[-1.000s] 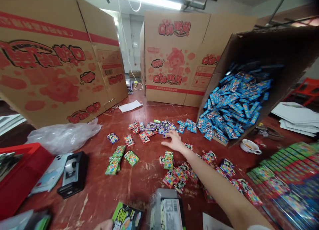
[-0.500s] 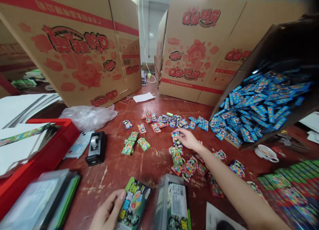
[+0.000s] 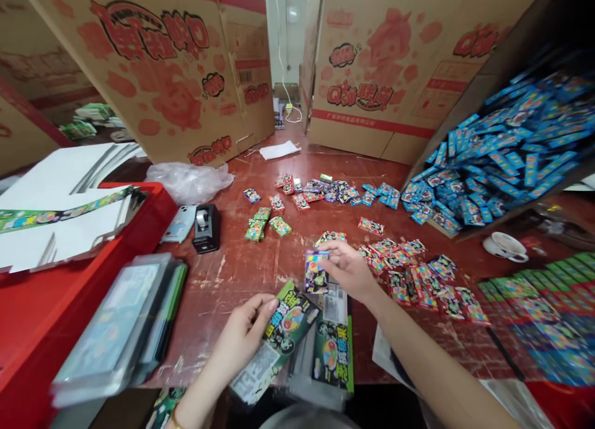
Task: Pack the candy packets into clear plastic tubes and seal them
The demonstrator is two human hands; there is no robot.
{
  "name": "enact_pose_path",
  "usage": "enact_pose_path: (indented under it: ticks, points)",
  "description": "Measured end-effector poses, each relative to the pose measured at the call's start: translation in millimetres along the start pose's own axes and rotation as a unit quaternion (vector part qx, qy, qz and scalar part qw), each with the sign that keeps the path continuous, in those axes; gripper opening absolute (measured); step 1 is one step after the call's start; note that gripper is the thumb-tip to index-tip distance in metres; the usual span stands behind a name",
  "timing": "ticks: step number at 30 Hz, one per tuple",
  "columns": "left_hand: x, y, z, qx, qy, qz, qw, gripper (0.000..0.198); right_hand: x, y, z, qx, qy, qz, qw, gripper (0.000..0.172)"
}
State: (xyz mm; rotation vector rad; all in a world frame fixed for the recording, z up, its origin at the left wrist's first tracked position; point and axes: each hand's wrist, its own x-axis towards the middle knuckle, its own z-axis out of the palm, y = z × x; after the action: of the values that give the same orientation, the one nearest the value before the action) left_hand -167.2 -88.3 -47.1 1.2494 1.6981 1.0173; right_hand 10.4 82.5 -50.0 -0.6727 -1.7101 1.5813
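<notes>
My left hand (image 3: pixel 244 330) pinches the side of a flat candy bag (image 3: pixel 286 327), dark with a green top and a see-through lower part, tilted above the table edge. In my right hand (image 3: pixel 348 269) a small purple candy packet (image 3: pixel 317 271) is held upright between thumb and fingers, close to the bag's upper end. Below both hands lies a stack of similar clear-and-black bags (image 3: pixel 335 354), partly covered by the held bag. Red candy packets (image 3: pixel 418 274) are scattered right of my right hand, and two or more green packets (image 3: pixel 256 224) lie farther left.
A carton of blue packets (image 3: pixel 493 175) lies tipped at right, near a white cup (image 3: pixel 505 247). Rows of packets (image 3: pixel 548 317) fill the right edge. At left are a black tape dispenser (image 3: pixel 206 229), a red tray (image 3: pixel 160 221) and stacked clear sleeves (image 3: pixel 114 317). Tall cartons (image 3: pixel 186 75) stand behind.
My right hand has drawn the purple packet back from the middle of the table towards the bag. My left hand has raised the bag. The camera view has tilted downward.
</notes>
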Motion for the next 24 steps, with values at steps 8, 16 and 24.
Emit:
enact_pose_path:
  ticks: [8,16,24]
  points:
    - [-4,7,17.6,0.012,-0.015,0.004,1.000,0.034,-19,-21,-4,-0.106,-0.186,0.022,0.977,0.007]
    - [-1,4,29.1,-0.015,0.008,-0.004,1.000,0.038,-39,4,14,-0.051,0.033,-0.001,0.998,0.019]
    - [14,-1,21.7,0.006,0.015,-0.012,1.000,0.042,-52,10,16,-0.083,0.060,-0.092,0.990,0.017]
